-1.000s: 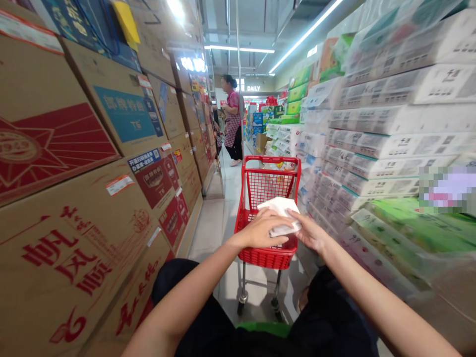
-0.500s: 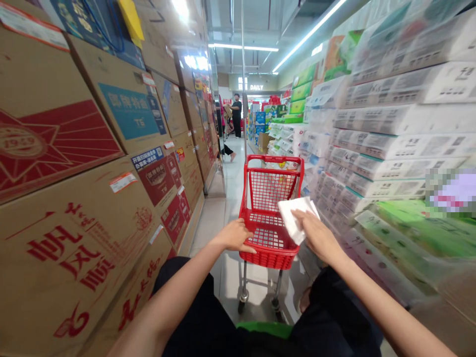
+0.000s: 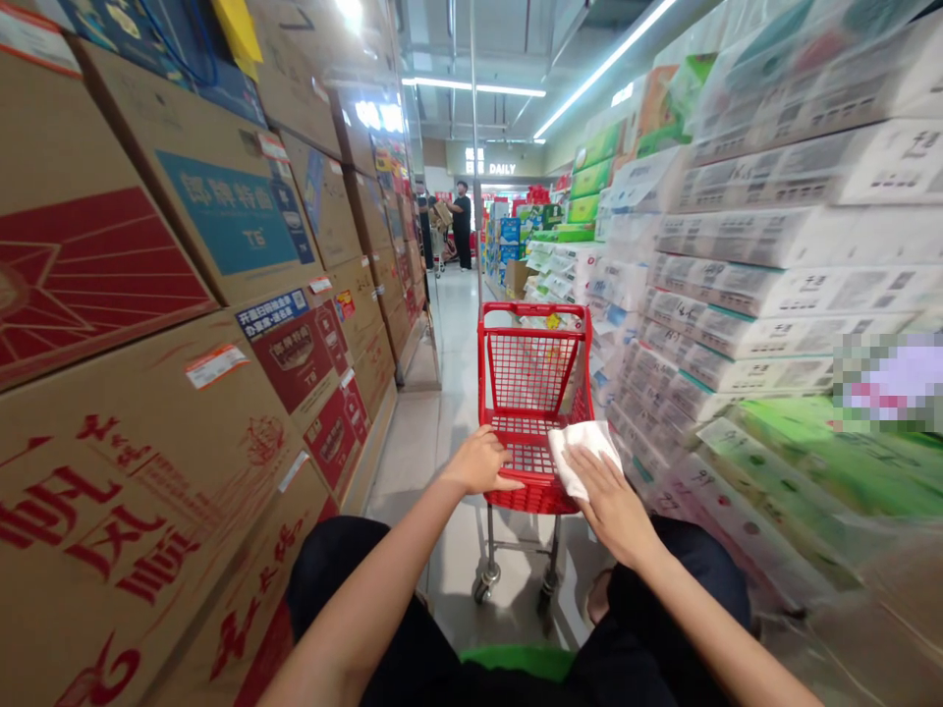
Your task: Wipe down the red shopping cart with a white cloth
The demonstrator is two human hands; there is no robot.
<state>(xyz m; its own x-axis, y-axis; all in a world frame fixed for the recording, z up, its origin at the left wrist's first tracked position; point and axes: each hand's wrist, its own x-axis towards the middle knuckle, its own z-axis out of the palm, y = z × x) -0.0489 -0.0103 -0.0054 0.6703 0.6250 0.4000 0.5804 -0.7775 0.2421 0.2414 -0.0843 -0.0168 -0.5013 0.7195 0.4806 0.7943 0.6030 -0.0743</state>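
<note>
A small red plastic shopping cart [image 3: 539,498] on a grey metal frame with casters stands in front of me. At the left side of its basket, my left hand [image 3: 482,462] grips the rim, thumb along the near edge. My right hand [image 3: 605,499] holds a folded white cloth [image 3: 598,444], perhaps a paper towel, against the right side of the basket. Its fingers lie over the cloth, which hides that stretch of rim. Through the mesh, the floor shows below the basket.
Stacked cardboard cartons [image 3: 236,236] wall the left side. To the right rise white tissue packs [image 3: 744,231] and green packs [image 3: 817,452]. My knees flank the cart, and a green seat edge [image 3: 516,663] shows beneath me. A person [image 3: 462,226] stands far down the aisle.
My right hand has brought the cloth down from above the basket onto its right side. My left hand stays on the left rim. The view has shifted slightly.
</note>
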